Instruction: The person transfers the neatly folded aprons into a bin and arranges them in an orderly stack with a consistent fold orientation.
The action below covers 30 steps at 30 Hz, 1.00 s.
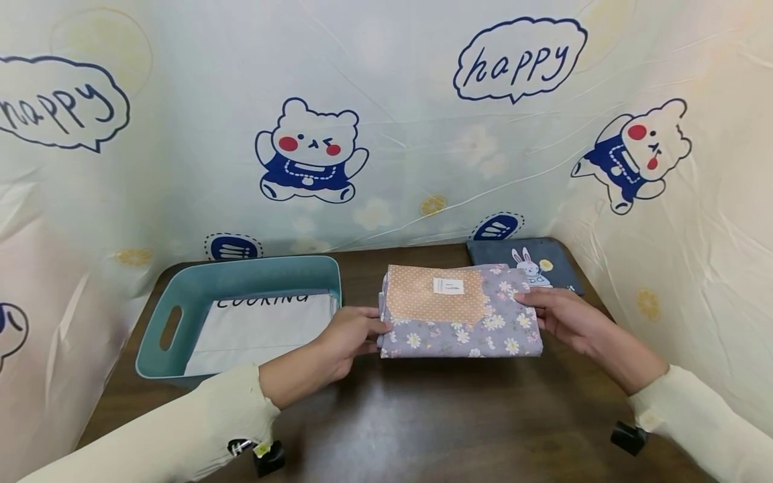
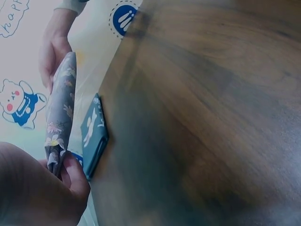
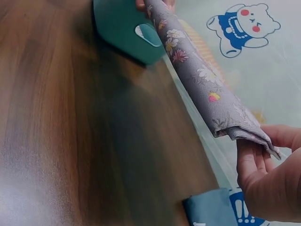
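A folded floral cloth (image 1: 461, 315) was held flat above the wooden table (image 1: 453, 416), its long axis running from nine to three o'clock. Its peach dotted panel faced upward, towards ten o'clock. The left hand (image 1: 350, 339) pinched the nine o'clock end, the right hand (image 1: 564, 318) the three o'clock end, thumbs and fingers closed to the fabric's thickness. From the cloth, a teal bin (image 1: 241, 278) stood at nine o'clock; a dark rabbit-print cloth (image 1: 501, 253) lay around two.

A folded, rectangular grey-lilac daisy-print cloth (image 1: 461, 312), orange dotted panel (image 1: 417, 295) and white label (image 1: 449, 286) uppermost, is held right of centre above the brown wooden table (image 1: 453, 416).
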Tool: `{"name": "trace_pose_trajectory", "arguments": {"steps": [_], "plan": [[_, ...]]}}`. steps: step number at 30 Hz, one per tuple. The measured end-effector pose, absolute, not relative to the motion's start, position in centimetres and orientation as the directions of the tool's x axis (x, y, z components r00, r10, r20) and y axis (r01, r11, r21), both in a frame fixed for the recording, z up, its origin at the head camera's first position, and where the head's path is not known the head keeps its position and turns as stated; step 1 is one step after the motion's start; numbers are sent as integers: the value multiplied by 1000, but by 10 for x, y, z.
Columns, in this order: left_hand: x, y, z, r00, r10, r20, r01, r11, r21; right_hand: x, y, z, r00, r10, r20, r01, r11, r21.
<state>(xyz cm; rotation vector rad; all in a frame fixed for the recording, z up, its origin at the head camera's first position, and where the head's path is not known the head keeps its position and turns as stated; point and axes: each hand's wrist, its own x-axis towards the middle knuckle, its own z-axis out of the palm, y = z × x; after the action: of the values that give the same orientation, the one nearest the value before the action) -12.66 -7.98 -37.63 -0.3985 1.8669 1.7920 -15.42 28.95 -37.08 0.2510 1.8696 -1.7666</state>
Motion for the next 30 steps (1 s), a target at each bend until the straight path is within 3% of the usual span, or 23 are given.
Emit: {"name": "trace_pose_trajectory", "arguments": {"steps": [30], "plan": [[-120,-116,-357,-843,80,-532,-524,106,845,-168,254,-359,-825,-291,-485,473,115,-874]]}}
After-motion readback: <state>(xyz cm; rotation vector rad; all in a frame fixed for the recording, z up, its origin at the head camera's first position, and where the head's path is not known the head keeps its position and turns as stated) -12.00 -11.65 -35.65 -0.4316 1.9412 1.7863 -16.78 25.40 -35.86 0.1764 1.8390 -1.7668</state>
